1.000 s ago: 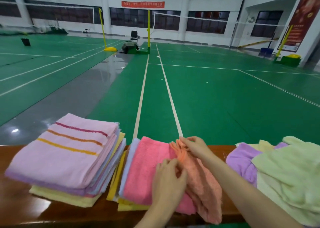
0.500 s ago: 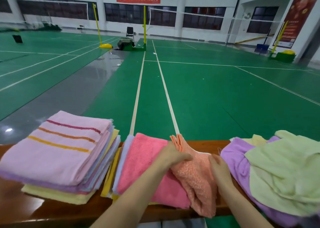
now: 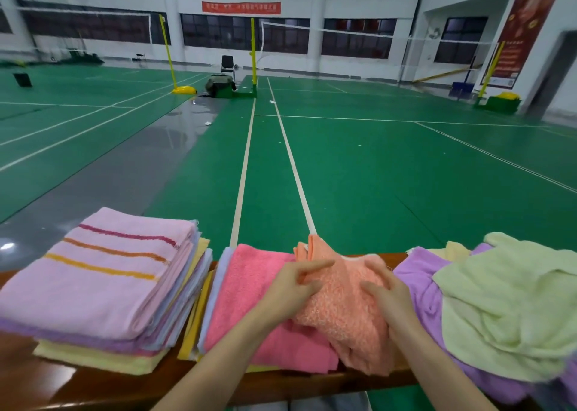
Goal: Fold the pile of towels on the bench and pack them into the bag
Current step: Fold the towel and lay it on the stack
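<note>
Far left on the bench: folded stack, striped pink towel on top, lilac + yellow layers under. Just beside it, a lower 2nd stack w/ a plain pink towel on top. Next, left hand lies on that pink towel's right part, fingers mostly straight, tips touching the left edge of the orange towel, clasping nothing. Orange towel sits rumpled on the pink one, btwn both hands, near end hanging over the bench front. On its right side, right hand, fingers bent over the cloth, blurred; can't tell if pinching or only pressing. Far right: unfolded heap, purple towel under a pale green towel.
</note>
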Demonstrator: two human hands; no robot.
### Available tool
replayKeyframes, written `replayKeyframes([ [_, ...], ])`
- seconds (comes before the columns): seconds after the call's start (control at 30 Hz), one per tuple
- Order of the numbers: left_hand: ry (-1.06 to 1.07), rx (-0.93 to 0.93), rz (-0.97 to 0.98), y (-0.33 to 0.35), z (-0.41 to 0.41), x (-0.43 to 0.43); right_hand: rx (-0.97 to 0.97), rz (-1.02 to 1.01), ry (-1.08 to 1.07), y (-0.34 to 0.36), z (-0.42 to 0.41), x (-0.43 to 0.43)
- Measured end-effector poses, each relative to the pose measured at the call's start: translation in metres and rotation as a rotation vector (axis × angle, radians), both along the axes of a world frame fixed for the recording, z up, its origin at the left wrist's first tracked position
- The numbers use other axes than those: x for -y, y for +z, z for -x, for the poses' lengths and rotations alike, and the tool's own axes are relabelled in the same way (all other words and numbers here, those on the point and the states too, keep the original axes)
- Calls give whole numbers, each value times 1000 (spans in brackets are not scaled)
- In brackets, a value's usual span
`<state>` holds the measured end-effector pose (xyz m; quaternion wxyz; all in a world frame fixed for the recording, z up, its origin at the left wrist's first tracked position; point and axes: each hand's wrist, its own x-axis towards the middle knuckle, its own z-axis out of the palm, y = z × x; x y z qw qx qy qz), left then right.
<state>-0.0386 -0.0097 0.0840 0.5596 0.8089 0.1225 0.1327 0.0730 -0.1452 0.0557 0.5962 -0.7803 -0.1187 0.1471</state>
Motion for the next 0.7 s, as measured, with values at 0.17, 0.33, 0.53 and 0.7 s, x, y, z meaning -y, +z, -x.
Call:
replayKeyframes([
  [0.17,106,177,181,36,31,-14,223,-124,2,51,5,-20],
  [0.33,240,188,170,24,70,-41,200,-99,182,50,20,-56],
  [0.53,487,-49,231,-21,99,-74,312,233,300,-10,46,-75],
  [0.7,575,-73,-360,-3,78,-73,320,99,279,3,40,-73],
])
